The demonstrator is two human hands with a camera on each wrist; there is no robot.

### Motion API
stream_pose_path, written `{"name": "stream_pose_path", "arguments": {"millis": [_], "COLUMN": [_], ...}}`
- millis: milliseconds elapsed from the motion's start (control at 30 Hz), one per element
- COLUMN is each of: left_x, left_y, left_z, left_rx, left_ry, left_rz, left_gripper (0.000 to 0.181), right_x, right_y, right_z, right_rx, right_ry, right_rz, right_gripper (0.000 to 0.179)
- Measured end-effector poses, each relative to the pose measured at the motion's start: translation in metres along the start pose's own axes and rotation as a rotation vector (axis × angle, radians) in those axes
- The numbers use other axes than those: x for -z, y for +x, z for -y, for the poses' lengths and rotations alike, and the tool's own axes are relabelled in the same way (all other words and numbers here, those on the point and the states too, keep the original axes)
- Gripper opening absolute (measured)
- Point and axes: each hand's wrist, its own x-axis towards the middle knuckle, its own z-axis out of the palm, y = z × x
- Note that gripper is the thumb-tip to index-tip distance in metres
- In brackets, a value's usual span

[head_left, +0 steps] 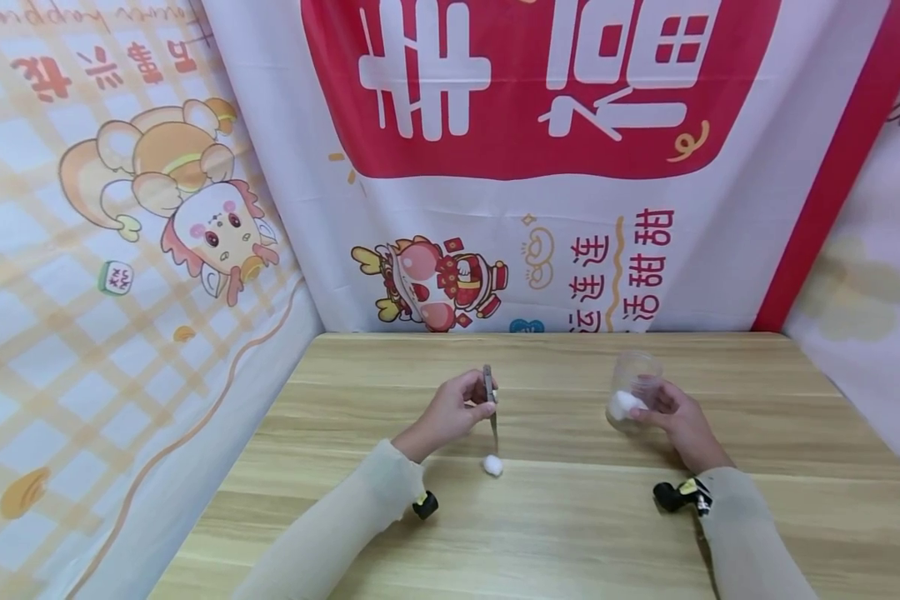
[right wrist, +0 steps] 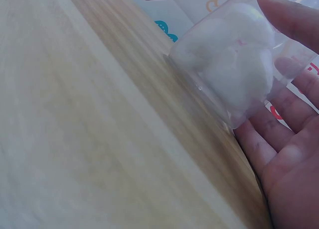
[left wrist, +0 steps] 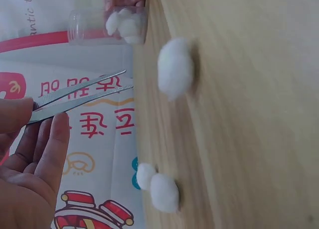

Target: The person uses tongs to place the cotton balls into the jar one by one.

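While the right hand (head_left: 681,423) grips a jar (head_left: 632,375), the left hand (head_left: 450,414) pinches tweezers (left wrist: 65,107) pointing down near the closest cotton ball (head_left: 492,466).

Wooden table (head_left: 555,533); red-and-white printed backdrop (head_left: 540,192)

Back cloth (head_left: 532,196): "幸福", "连连", "甜甜"; left cloth (head_left: 112,325): "万事兴"; right cloth (head_left: 862,292): "an".

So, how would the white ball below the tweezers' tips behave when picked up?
The white ball would probably squash easily, given its fuzzy surface. It's likely light, since it looks like cotton. Its lumpy shape suggests it may not roll far.
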Motion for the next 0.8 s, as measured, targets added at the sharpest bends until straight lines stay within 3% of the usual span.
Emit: {"name": "stream_pose_path", "arguments": {"millis": [300,567,800], "left_x": [-0.002,-0.008,-0.009], "left_y": [-0.007,-0.011,-0.012], "left_z": [0.008,0.014,0.013], "left_rx": [0.012,-0.022,-0.042], "left_ry": [0.000,0.072,0.127], "left_rz": [0.050,0.102,0.128], "left_gripper": [0.022,0.021,0.016], "right_x": [0.003,0.002,0.001], "right_y": [-0.002,-0.002,0.000], "right_z": [0.000,0.003,0.000], "right_rx": [0.003,-0.028,0.006], "right_ry": [0.019,0.005,0.023], "right_rz": [0.006,0.010,0.008], "right_gripper": [0.075,0.077,0.073]}}
